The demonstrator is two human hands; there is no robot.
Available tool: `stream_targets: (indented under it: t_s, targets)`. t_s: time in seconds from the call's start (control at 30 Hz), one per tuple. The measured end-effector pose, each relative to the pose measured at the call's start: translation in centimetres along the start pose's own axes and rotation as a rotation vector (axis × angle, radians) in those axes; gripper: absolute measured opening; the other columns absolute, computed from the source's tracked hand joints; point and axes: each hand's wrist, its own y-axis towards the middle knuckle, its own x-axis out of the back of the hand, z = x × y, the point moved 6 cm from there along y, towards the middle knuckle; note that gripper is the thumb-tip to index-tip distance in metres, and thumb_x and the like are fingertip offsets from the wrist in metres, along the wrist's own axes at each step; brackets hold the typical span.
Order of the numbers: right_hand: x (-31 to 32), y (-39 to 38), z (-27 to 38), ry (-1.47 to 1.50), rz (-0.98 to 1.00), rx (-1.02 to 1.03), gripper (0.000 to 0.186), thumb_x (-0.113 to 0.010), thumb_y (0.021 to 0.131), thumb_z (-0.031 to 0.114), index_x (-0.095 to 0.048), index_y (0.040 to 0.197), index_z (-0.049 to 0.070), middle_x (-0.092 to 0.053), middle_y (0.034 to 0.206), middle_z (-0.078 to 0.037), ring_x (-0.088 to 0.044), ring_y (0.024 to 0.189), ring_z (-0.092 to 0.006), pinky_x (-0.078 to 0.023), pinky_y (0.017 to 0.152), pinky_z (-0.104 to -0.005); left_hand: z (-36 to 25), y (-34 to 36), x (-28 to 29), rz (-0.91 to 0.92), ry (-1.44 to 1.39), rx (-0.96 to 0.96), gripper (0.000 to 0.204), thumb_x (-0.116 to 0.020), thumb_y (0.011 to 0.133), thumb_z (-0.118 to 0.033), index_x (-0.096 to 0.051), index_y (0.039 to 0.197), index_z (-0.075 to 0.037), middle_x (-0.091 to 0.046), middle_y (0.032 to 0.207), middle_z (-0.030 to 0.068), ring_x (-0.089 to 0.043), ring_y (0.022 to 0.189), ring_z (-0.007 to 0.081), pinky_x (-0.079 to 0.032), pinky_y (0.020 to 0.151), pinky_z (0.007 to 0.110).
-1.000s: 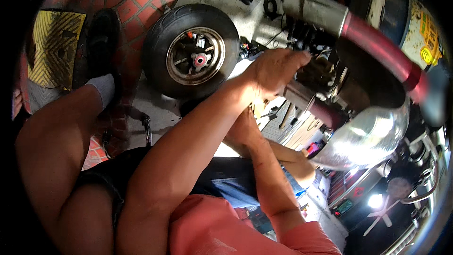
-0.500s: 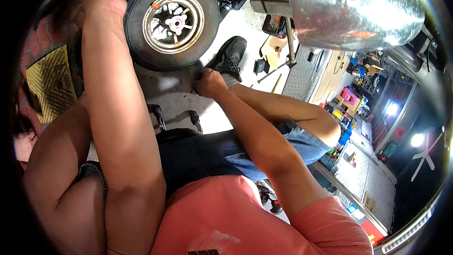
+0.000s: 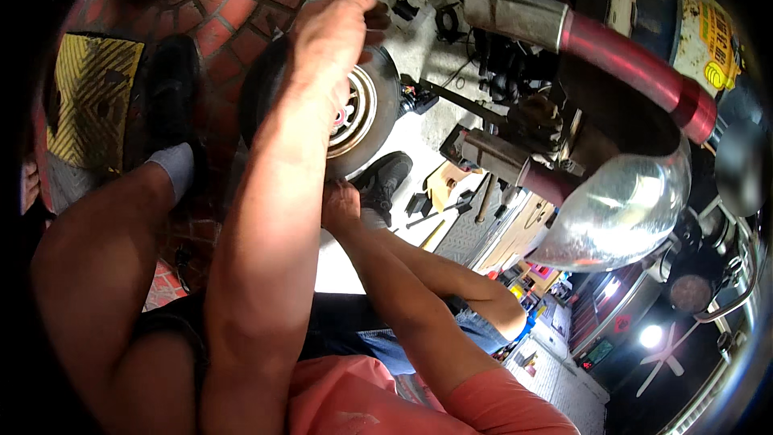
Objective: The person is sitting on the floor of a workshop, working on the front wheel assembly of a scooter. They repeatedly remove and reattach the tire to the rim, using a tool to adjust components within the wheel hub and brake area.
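Wheel (image 3: 362, 113) lies flat on the floor by the machine | left hand (image 3: 334, 36) rests over its tyre, fingers loosely curled, grip unclear | right hand (image 3: 342, 203) at the near tyre edge, fingers hidden | risk: wheel slides, pinching fingers.

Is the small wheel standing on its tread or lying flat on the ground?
Standing on its tread, it seems: the wheel shows its silver hub sideways, with both hands on it, the left hand on top and the right hand beneath.
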Motion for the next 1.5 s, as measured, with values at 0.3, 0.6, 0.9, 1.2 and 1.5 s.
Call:
stream_targets:
  t_s: [0.3, 0.6, 0.9, 1.2, 1.5]
  targets:
    - [11.6, -7.6, -2.5, 0.597, 0.060, -0.103, 0.028, -0.074, 0.093, 0.024, -0.072, 0.112, 0.003, -0.076, 0.093, -0.016, -0.075, 0.082, -0.0367, -0.060, 0.074, -0.0452, 5.1, 0.9, -1.5, 0.387, 0.601, 0.006, 0.028, -0.065, 0.095, -0.024, -0.076, 0.085, -0.001, -0.072, 0.078, 0.0032, -0.063, 0.069, 0.0137, -0.050, 0.068, 0.029]
    - [20.3, -11.6, -7.5, 1.847, -0.192, -0.527, 0.023, -0.074, 0.103, 0.021, -0.064, 0.107, 0.000, -0.047, 0.070, 0.002, -0.045, 0.061, -0.0127, -0.041, 0.058, -0.0309, 8.6, -7.0, -5.1, 1.074, 1.249, 0.082, 0.028, -0.065, 0.084, -0.018, -0.081, 0.103, -0.006, -0.078, 0.101, 0.0213, -0.076, 0.094, 0.0358, -0.058, 0.085, 0.045]
    - [23.1, -10.3, -5.6, 1.770, -0.298, -0.682, 0.038, -0.077, 0.101, 0.023, -0.061, 0.121, -0.004, -0.042, 0.069, 0.003, -0.041, 0.060, -0.0131, -0.039, 0.058, -0.0313, 5.9, -4.5, -3.6, 1.075, 1.116, 0.161, 0.027, -0.069, 0.085, -0.020, -0.079, 0.102, -0.002, -0.079, 0.093, 0.0191, -0.076, 0.088, 0.0306, -0.057, 0.083, 0.042]
    - [23.1, -11.8, -5.5, 1.419, 0.008, -0.496, 0.056, -0.075, 0.104, 0.032, -0.057, 0.137, -0.009, -0.060, 0.078, -0.005, -0.056, 0.066, -0.0150, -0.046, 0.060, -0.0278, 5.5, -1.1, -4.2, 0.934, 0.694, -0.073, 0.015, -0.064, 0.091, -0.010, -0.075, 0.090, 0.000, -0.073, 0.078, 0.0086, -0.065, 0.074, 0.0177, -0.053, 0.071, 0.035]
    - [20.4, -10.2, -1.0, 1.473, 0.253, -0.285, 0.036, -0.068, 0.108, 0.020, -0.059, 0.136, -0.001, -0.063, 0.088, -0.004, -0.060, 0.073, -0.0116, -0.051, 0.066, -0.0283, 7.2, -2.5, -9.4, 0.783, 0.255, 0.151, 0.024, -0.059, 0.095, -0.005, -0.076, 0.110, 0.001, -0.068, 0.084, 0.0034, -0.061, 0.072, 0.0106, -0.053, 0.067, 0.030]
